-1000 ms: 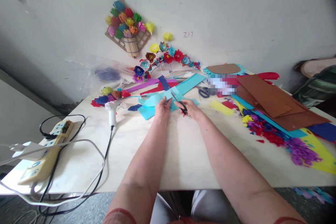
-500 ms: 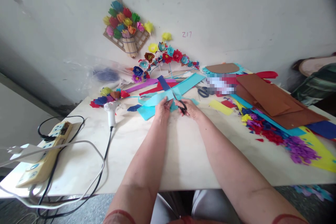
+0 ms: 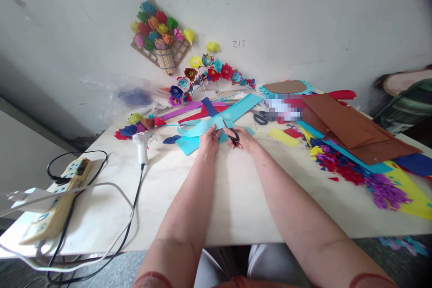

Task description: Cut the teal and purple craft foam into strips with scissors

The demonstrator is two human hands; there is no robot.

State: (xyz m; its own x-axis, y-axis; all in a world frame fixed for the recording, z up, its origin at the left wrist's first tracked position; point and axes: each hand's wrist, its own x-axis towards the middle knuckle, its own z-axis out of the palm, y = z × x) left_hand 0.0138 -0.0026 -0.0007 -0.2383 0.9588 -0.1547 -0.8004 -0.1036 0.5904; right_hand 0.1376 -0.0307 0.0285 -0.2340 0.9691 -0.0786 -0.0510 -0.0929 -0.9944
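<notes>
We are seemingly cutting, and the next move is probably calling for a steady hold: our right hand (image 3: 246, 141) is gripping the scissors (image 3: 233, 135), our left hand (image 3: 209, 140), just apart, is pinching the light-blue strip (image 3: 203, 126), and that strip is lying just beyond our hands, scissors reaching it

Soft, fairly bright light, its source unclear, whitens the table (image 3: 243, 198), most at the corner far left of the left hand (image 3: 208, 142). A faint shadow lies between the forearms (image 3: 185, 207), which the wide lens stretches. Beyond the hands, the wall (image 3: 297, 18) darkens leftward. Past the right hand (image 3: 245, 139), one patch (image 3: 283, 108) is pixelated; rightward, the bottle (image 3: 405, 108) blurs and the upper corner blackens.
</notes>
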